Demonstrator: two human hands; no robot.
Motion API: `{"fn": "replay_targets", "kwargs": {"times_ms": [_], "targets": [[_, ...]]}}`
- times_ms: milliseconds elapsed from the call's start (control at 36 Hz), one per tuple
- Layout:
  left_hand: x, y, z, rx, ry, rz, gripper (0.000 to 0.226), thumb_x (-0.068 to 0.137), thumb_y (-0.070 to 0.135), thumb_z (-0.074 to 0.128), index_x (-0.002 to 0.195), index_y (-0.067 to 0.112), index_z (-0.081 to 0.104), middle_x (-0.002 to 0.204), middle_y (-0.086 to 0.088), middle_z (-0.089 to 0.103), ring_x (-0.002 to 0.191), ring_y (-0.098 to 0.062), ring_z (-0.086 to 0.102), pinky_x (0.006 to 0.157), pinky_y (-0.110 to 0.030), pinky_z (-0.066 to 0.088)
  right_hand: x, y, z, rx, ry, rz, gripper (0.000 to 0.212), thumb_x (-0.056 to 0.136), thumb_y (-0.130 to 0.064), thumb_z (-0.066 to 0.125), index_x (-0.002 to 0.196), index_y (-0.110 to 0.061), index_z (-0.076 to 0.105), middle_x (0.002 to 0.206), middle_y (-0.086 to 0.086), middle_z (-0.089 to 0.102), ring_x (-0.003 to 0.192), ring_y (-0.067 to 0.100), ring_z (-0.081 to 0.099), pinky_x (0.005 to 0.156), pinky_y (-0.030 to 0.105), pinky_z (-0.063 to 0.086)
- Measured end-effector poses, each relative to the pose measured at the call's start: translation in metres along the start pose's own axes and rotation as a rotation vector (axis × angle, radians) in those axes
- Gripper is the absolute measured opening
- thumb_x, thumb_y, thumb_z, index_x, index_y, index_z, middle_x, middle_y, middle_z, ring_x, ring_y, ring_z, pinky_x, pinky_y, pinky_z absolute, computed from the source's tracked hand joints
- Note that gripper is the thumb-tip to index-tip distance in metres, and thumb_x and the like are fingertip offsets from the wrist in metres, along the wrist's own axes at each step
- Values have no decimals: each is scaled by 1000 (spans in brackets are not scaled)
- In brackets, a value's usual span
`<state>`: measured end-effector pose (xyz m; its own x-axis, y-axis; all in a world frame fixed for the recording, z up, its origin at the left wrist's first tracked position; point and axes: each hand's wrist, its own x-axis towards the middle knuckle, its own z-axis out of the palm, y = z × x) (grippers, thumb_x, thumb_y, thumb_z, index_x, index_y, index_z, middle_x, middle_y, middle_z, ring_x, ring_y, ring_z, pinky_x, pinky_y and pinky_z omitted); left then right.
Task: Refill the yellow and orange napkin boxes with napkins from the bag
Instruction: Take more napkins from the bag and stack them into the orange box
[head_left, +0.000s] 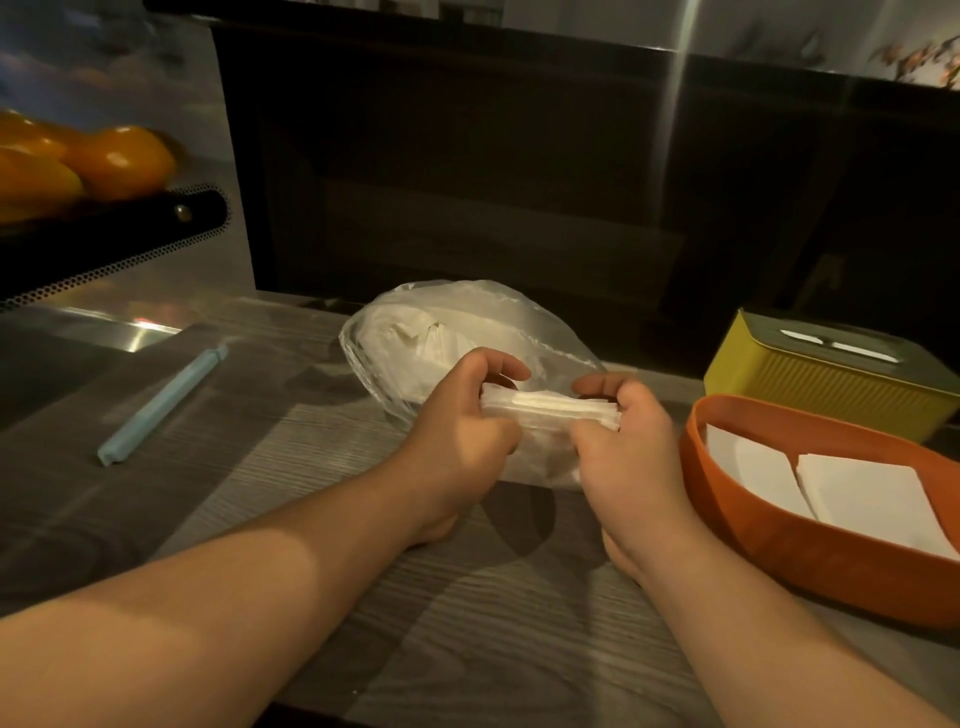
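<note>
One wide-angle head-worn camera looks forward and down along both forearms, close above the wood-grain counter (467, 597). The left hand (462, 434) and right hand (628, 457) sit mid-frame, their fingers (501, 364) round a napkin stack (550, 405). Beyond the fingers stands a dark cabinet front (467, 182).

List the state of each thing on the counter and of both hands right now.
Plastic bag: lying on its side, napkins inside.
Napkin stack: gripped at its ends by left hand and right hand.
Orange napkin box: lid off, a few napkins flat inside.
Yellow napkin box: lid on, white showing in the slot.
Blue bag clip: lying loose, apart from the bag.
</note>
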<state>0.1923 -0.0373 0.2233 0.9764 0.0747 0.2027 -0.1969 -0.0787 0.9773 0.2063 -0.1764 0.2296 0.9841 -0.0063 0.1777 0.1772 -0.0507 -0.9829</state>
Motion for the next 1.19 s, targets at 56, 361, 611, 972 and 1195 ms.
{"fn": "replay_targets", "kwargs": {"times_ms": [56,361,611,972,1195], "targets": [[0,0,-1,12,-2,2,53,79,-16,54,113,25,57,109,-6,55,84,-19,58,66,-29,49,0,0,0,0,-2,12,45,90,10,56,102,-33,58,105,-9,58,94,14,61,59,19,57],[5,5,-10,60,-28,-37,51,82,-16,59,114,25,58,107,-11,61,80,-20,61,62,-28,51,8,-11,-17,-306,-196,-73,42,92,-4,64,116,-35,50,109,-8,58,83,10,63,53,14,53],[11,21,-32,29,-240,-132,60,83,-17,62,127,23,58,107,-14,70,99,-31,70,77,-39,61,-4,-36,-27,-709,-434,-218,51,88,-17,68,114,-49,39,107,-22,50,92,5,57,57,17,55],[11,40,-50,-50,-428,-172,76,67,-7,81,130,30,63,119,-12,68,106,-34,71,82,-37,60,-17,-64,-41,-664,-765,-30,49,83,-14,73,104,-55,55,107,-29,50,91,6,63,68,20,61],[10,35,-44,-95,-541,-120,72,57,-3,83,122,26,70,116,-12,69,106,-33,69,79,-37,61,-35,-70,-53,-595,-801,-21,63,82,-6,74,123,-50,55,111,-33,52,96,1,60,76,20,59]]}}
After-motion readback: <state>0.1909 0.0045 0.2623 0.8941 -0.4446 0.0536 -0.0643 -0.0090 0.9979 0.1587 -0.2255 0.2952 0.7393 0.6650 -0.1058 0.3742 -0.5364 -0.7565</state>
